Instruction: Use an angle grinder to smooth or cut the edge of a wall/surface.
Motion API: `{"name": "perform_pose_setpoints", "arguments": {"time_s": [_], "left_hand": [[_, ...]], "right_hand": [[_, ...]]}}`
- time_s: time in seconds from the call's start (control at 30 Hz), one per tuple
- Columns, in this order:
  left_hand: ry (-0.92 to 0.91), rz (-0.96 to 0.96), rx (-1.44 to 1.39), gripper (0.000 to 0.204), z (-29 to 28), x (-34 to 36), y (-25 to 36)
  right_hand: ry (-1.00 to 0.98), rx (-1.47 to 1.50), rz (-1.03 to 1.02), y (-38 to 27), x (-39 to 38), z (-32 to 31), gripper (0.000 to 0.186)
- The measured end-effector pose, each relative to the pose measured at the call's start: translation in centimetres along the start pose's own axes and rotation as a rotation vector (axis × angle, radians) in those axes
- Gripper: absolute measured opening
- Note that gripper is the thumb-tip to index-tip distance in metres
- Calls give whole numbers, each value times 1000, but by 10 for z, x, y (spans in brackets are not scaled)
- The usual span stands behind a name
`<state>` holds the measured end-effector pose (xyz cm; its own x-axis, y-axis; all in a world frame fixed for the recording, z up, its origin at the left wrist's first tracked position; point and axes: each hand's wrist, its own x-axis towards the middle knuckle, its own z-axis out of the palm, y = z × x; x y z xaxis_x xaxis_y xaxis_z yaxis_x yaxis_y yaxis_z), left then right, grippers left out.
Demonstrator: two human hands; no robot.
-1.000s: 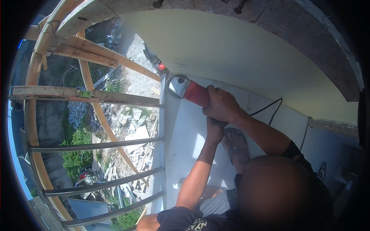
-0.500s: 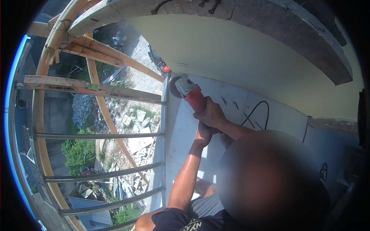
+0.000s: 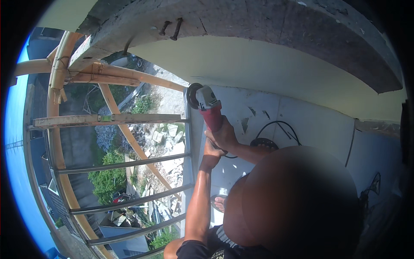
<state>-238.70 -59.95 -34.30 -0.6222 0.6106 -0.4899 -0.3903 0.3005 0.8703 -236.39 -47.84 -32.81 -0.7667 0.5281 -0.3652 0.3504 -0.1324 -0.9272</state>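
Both my hands grip an angle grinder (image 3: pixel 211 117) with a red body and a silver-grey head. My right hand (image 3: pixel 225 134) wraps round the body near the head. Behind it, my left hand (image 3: pixel 210 155) closes round the rear of the tool, which is mostly hidden by the hands. The round disc (image 3: pixel 193 96) is at the top end of an upright metal post (image 3: pixel 188 142), beside the pale wall. Whether it touches the metal I cannot tell. A black cord (image 3: pixel 282 122) loops over the white tiled floor behind my right arm.
Metal railing bars (image 3: pixel 129 162) run left from the post, with a spirit level (image 3: pixel 108 120) lying along one. Beyond are wooden poles (image 3: pixel 142 76) and rubble (image 3: pixel 172 149) on the ground below. A concrete beam (image 3: pixel 241 28) with protruding bolts crosses above. A sandalled foot (image 3: pixel 220 203) stands nearby.
The view has shifted, and the railing sits lower and further right in it. The grinder points more upright, its disc now closer to the post's top. Both hands keep hold.
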Motion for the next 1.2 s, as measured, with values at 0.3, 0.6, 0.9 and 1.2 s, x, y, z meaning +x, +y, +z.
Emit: {"name": "perform_pose_setpoints", "arguments": {"time_s": [0.3,0.6,0.9,1.2], "left_hand": [[-27,61,67,79,9,1,6],[-21,43,18,84,22,-5,12],[-950,-297,972,87,-2,-109,69],[-1023,-86,777,59,-26,-133,142]], "right_hand": [[-14,-48,-64,3,1,-7,63],[-68,-179,-16,1,5,-15,61],[-274,-450,-100,-9,-10,-28,68],[-292,-532,24,-72,-20,-41,67]]}}
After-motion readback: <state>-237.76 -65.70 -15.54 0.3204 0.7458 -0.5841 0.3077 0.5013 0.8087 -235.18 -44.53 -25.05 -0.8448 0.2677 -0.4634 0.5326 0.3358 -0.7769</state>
